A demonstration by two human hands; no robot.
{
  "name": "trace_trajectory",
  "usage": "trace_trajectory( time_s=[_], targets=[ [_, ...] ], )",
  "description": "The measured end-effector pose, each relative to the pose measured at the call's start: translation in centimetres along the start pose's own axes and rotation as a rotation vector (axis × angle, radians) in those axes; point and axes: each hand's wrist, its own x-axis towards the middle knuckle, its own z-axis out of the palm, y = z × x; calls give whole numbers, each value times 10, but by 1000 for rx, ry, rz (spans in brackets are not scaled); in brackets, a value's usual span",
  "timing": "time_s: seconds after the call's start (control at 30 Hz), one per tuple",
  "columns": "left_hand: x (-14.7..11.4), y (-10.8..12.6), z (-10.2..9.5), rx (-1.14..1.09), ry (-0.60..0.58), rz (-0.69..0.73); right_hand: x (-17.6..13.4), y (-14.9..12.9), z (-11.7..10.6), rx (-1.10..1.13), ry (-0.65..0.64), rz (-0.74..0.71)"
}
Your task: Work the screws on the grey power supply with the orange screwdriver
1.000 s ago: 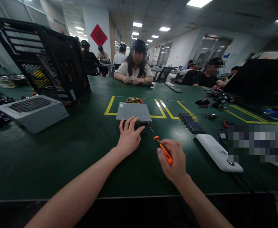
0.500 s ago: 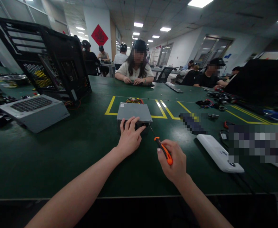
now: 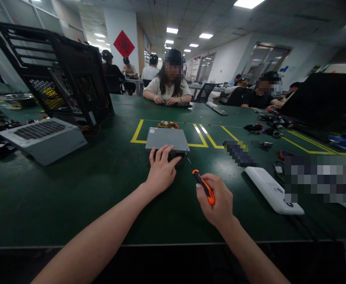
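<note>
A grey metal computer power supply (image 3: pixel 167 139) lies on the green table in front of me, with bundled coloured cables (image 3: pixel 167 125) behind it. My left hand (image 3: pixel 162 169) grips its near side, fingers spread over the front edge and thumb towards the right corner. In my right hand (image 3: pixel 217 197) is an orange and black screwdriver (image 3: pixel 204 186), held by the handle. Its thin shaft points up and left to the near right corner of the power supply. Whether the tip sits in a screw is too small to tell.
On the left stand a black computer case (image 3: pixel 72 79) and a bent grey metal cover (image 3: pixel 44 138) with a grille. To the right lies a white oblong device (image 3: pixel 272 191), with cables (image 3: pixel 264 129) farther back. Across the table sits a person (image 3: pixel 168 85). Yellow tape (image 3: pixel 137 132) marks the tabletop.
The screwdriver's handle has turned slightly in my right hand, showing more black. My left hand and the power supply have stayed in place.
</note>
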Motion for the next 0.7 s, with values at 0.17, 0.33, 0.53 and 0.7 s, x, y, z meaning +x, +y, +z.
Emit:
trace_trajectory(
  time_s=[0.17, 0.33, 0.53, 0.7],
  targets=[
    [0, -1, 1, 8, -1, -5, 1, -9, -1, -130, -117, -73],
    [0, -1, 0, 21, -11, 10, 6, -22, -4, -191, -175, 52],
    [0, -2, -3, 13, -28, 11, 10, -21, -12, -144, -148, 193],
    [0, -2, -2, -11, -22, 3, 10, -17, -22, -245, -113, 136]
  ],
)
